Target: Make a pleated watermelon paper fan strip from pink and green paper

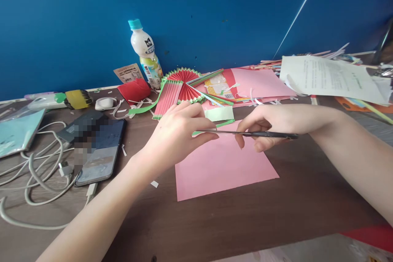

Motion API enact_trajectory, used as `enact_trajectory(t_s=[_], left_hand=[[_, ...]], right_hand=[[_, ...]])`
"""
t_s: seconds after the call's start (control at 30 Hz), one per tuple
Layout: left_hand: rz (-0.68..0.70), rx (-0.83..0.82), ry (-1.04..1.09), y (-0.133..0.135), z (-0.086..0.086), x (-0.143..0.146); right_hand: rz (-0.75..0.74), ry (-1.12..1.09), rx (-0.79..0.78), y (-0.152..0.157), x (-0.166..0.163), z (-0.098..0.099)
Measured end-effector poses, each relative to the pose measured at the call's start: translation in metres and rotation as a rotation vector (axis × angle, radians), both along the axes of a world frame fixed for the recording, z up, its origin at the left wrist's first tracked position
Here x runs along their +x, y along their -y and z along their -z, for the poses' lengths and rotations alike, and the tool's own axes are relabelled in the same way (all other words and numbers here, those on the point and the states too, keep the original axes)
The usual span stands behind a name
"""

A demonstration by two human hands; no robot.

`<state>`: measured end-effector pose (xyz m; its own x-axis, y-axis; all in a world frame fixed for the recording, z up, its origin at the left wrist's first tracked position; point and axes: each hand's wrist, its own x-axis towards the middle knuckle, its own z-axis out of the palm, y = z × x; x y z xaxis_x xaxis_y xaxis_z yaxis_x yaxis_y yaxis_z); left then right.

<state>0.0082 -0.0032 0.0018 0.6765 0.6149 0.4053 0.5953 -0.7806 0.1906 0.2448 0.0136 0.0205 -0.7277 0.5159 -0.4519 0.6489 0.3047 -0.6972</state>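
My right hand (260, 125) grips a pair of scissors (273, 134), seen nearly edge-on, with the dark handle to the right and the thin blades pointing left. My left hand (187, 127) is closed in a pinch at the blade end, and a bit of green paper (195, 132) shows between its fingers. How far the blades are apart cannot be made out. Beneath both hands a pink sheet of paper (227, 168) lies flat on the table. Just behind the fingers is a pale green piece of paper (219, 113).
A pleated red-and-green paper fan (183, 82) lies at the back, near a bottle (145, 53). Pink papers (260, 84) and a printed sheet (334, 77) are back right. On the left are a phone (102, 151), a black box (82, 125) and looped white cables (33, 168).
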Motion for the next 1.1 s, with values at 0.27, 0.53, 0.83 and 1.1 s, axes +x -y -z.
enact_trajectory(t_s=[0.27, 0.53, 0.83, 1.1], left_hand=[[-0.020, -0.026, 0.064, 0.0031, -0.0004, 0.0034], [-0.018, -0.025, 0.088, 0.0051, 0.0010, 0.0055], [-0.046, -0.039, 0.084, 0.0056, 0.0020, 0.0064], [-0.040, -0.059, 0.093, 0.0055, 0.0025, 0.0065]], right_hand=[[0.027, -0.080, -0.080, 0.0029, -0.0030, 0.0026], [0.030, -0.135, -0.139, 0.0045, -0.0048, 0.0020], [0.033, -0.091, -0.082, 0.0054, -0.0053, 0.0008], [-0.025, -0.056, 0.027, 0.0037, -0.0037, -0.0020]])
